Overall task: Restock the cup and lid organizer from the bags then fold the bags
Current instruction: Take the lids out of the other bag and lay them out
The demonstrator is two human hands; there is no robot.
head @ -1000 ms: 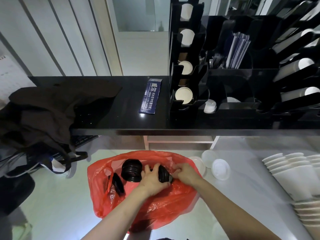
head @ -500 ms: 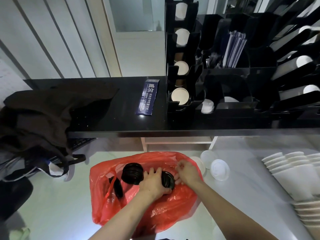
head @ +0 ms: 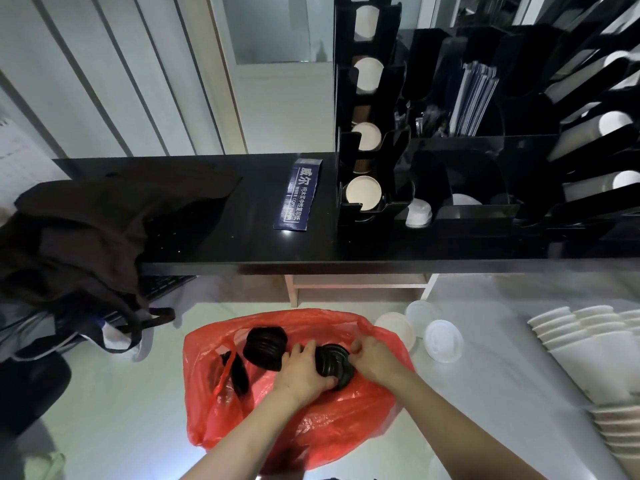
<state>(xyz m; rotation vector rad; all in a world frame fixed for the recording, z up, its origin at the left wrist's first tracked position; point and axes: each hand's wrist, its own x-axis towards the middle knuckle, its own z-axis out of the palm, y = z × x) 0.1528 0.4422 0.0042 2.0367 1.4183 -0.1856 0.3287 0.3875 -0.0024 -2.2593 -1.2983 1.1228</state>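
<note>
Left hand (head: 302, 370): I see it grip a stack of black lids (head: 335, 366) inside the red bag (head: 311, 424);
Right hand (head: 372, 356): pinching the same stack — from its other side;
Second stack (head: 265, 348): just left of my left hand

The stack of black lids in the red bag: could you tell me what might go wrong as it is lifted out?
The left hand grips the stack of black lids from the side while the right hand pinches its end, so the stack may fan apart and spill. The thin red bag could cling and drag the second lid stack along. The white lids lie loose close by; a sweeping arm might knock them.
</note>
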